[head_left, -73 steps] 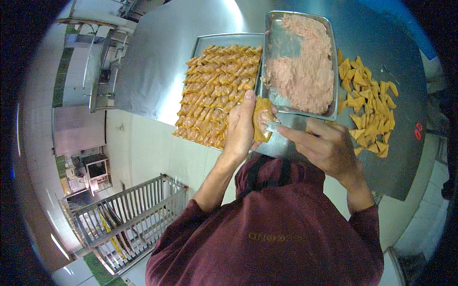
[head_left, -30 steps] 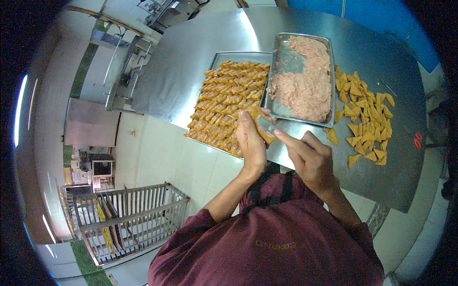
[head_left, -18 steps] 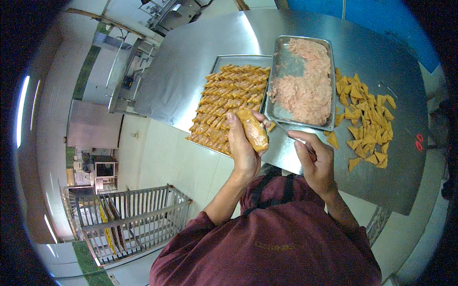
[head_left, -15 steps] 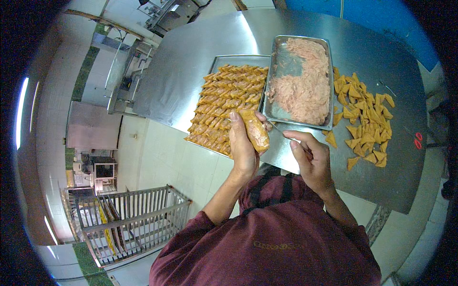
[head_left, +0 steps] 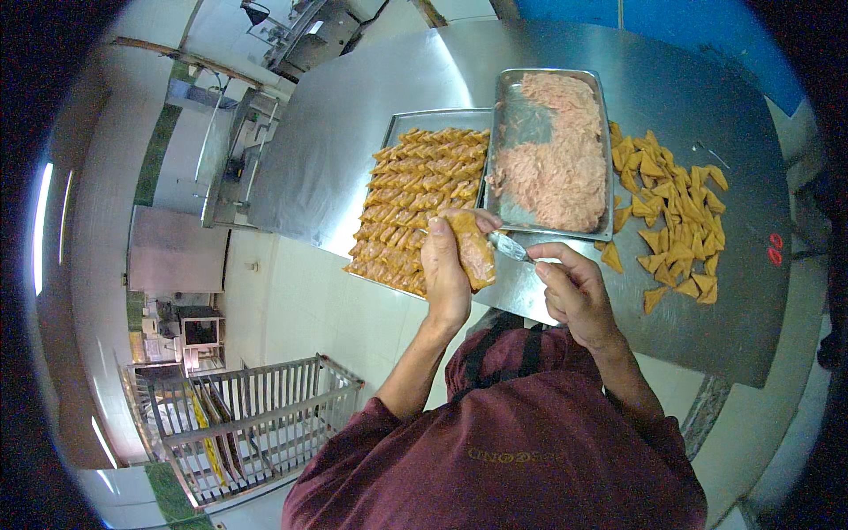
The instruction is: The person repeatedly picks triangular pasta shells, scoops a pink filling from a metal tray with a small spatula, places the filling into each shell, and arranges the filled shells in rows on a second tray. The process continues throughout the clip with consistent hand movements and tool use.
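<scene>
My left hand (head_left: pixel 449 269) is wrapped round a golden-brown fried tofu piece (head_left: pixel 475 252), whose near end shows pale pink filling. Between the thumb and fingers of my right hand (head_left: pixel 572 287) is a small metal spoon (head_left: pixel 511 247). Its shiny rounded end lies close beside the tofu; whether it touches is too small to tell. Just beyond my hands stands a deep steel tray (head_left: pixel 608 190) partly filled with pink minced meat paste (head_left: pixel 561 163). Left of it, a shallower tray (head_left: pixel 442 117) bears packed rows of filled tofu pieces (head_left: pixel 415 185).
Loose tofu triangles (head_left: pixel 680 216) are heaped on the steel table (head_left: pixel 353 115) to the right of the deep tray. A thin metal utensil (head_left: pixel 714 157) lies behind them, and red marks (head_left: pixel 776 249) show near the right edge. A slatted metal rack (head_left: pixel 256 415) stands at lower left.
The spoon has turned in my right hand, so its shiny rounded end now shows beside the tofu. My left hand keeps its hold. The whole view has shifted slightly.
</scene>
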A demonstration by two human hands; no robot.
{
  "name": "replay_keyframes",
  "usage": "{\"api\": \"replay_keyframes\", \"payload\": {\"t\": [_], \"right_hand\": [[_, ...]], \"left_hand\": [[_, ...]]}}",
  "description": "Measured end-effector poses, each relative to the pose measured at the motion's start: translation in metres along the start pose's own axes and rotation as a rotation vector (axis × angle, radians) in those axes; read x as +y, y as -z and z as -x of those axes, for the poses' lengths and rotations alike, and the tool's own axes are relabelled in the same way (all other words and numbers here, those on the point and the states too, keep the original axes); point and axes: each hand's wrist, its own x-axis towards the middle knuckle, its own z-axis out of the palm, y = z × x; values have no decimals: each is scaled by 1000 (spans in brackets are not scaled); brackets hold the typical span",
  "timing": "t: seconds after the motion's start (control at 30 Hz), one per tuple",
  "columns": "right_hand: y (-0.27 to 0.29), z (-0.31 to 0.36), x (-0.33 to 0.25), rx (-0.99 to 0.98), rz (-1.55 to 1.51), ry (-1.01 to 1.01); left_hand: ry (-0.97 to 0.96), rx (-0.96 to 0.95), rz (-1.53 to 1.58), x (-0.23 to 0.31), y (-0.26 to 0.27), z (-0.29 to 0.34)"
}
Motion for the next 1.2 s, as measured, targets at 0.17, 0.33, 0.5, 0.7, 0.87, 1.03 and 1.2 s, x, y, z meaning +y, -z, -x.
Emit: {"api": "replay_keyframes", "payload": {"t": [0.17,0.33,0.5,0.7,0.87,1.03,1.2], "right_hand": [[3,0,3,9,-121,-22],[8,5,-5,-9,-246,-8],[10,12,-15,-128,-230,-31],[14,7,-23,-76,112,0],[15,14,-39,29,866,661],[20,16,-58,-15,1320,791],[21,13,-60,0,1356,847]], "left_hand": [[92,17,112,6,0,0],[170,52,126,10,0,-3],[261,-32,26,7,-7,-3],[376,-101,-123,16,-6,-3],[495,-206,-147,26,1,-10],[532,-332,-95,23,4,-16],[584,-392,-102,23,13,-19]]}}
